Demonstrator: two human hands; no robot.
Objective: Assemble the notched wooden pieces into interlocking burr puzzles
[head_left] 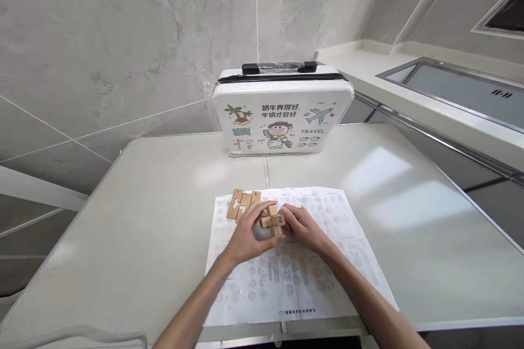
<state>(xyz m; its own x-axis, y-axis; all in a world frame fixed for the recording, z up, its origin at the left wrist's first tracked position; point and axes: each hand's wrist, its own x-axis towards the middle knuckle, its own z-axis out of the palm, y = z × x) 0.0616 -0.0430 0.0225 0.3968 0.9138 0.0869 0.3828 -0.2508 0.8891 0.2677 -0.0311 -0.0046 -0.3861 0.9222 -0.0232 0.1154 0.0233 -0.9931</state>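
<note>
Between my hands, just above the printed sheet (270, 305), is a wooden interlocking burr puzzle (273, 222) made of crossed bars, one end marked "2". My left hand (248, 237) grips it with the thumb below and the fingers above. At its right side, my right hand (301, 223) has its fingers curled close against the puzzle; what they pinch, if anything, is hidden. Beyond my left fingers, flat notched wooden pieces (235, 203) lie on the sheet's upper left, with the numbers 1 and 2 showing on them.
A white cartoon-printed case (249, 103) in clear plastic wrap stands at the back of the pale table (123, 245), against the grey wall. To the right runs a counter (409, 95) with a glass-topped inset panel. The sheet shows puzzle diagrams.
</note>
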